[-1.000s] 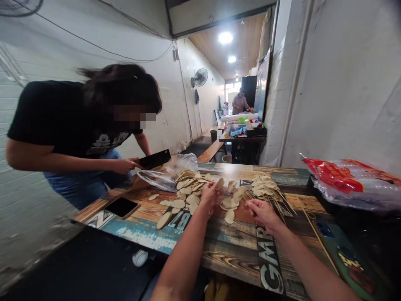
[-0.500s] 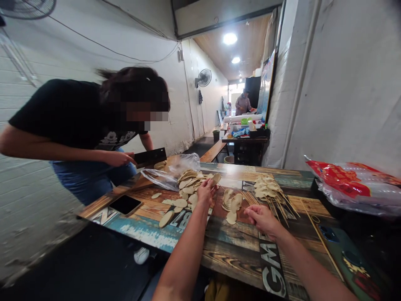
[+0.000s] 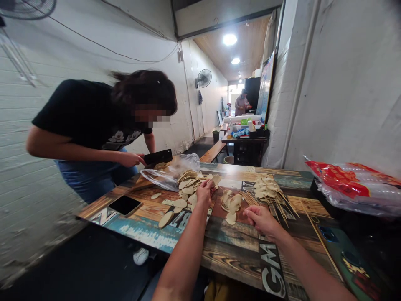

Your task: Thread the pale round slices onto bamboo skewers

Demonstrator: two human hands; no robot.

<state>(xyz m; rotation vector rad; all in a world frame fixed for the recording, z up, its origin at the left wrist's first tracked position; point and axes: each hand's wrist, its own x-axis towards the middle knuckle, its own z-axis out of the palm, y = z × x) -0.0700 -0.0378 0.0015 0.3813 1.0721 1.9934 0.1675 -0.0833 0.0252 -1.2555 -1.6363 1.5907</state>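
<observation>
My left hand is closed around a pale, thin oval slice, beside a heap of similar slices. The slice's lower part is hidden by my fingers. My right hand pinches the end of a thin bamboo skewer, mostly lost against the slices beyond it. Between my hands lies a small cluster of slices on the table. Just beyond my right hand are loose bamboo skewers and a pile of skewered slices, their stick ends pointing towards me.
A co-worker at the left holds a black cleaver over a cutting board. A clear plastic bag lies beside it. A phone rests on the table's left side. Red-and-clear packages lie at right, near another phone.
My left hand and its slice have shifted slightly; my right hand stays nearly in place. The co-worker's head, arm and cleaver have moved to the right.
</observation>
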